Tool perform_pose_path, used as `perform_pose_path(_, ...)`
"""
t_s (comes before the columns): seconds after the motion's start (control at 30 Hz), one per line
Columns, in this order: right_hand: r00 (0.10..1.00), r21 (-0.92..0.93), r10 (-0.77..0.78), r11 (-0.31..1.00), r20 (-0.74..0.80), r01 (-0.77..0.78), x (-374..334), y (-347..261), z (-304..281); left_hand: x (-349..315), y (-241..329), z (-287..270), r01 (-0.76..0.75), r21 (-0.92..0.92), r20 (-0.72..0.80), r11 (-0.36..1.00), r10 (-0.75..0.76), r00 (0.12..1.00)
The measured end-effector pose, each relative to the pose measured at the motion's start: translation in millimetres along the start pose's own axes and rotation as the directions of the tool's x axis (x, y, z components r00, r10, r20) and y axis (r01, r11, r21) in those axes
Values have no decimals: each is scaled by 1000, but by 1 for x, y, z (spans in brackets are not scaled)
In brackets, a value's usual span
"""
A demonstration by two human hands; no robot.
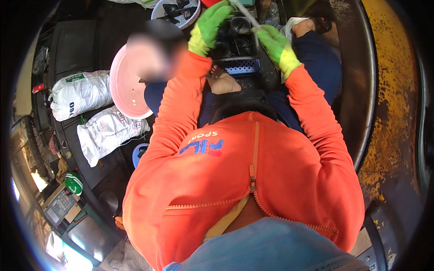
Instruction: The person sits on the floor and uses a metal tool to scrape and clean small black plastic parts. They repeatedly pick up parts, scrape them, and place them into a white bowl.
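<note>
Reaching forward with left hand [210, 27] and right hand [273, 47] apart | touching strip [244, 12] at near end with right; cannot tell whether clamped by either | between hands: black parts [240, 25], close by strip | nearer body: blue basket [239, 67] | left of left hand: bowl [183, 22], pink basin [118, 77], white sacks [81, 94]

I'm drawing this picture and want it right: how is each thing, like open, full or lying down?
Left hand: gloved, beside the stick
Right hand: gloved, at the stick's lower end
Stick: slanting
Pale bowl: holding black pieces
Pink basin: open, partly hidden
Upper sack: bulging, lying down
Lower sack: slacker, lying down
Jacket: zipped partway
</note>
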State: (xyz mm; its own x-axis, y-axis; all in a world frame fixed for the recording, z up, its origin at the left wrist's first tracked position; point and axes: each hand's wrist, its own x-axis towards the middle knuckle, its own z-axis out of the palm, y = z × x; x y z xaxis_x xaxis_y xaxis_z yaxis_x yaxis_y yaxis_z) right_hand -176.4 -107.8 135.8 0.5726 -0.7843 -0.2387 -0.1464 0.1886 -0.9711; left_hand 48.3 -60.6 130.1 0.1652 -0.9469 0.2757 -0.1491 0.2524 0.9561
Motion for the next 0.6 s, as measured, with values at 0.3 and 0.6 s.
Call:
perform_pose_path(0.3,959,289,274,926,-71,-243,9,0,-14,-50,-163,-25,402,913,-179,74,-812,555)
perform_pose_path(0.6,934,324,354,880,41,-347,16,12,5,-43,-151,44,356,915,-370,-188,-740,561)
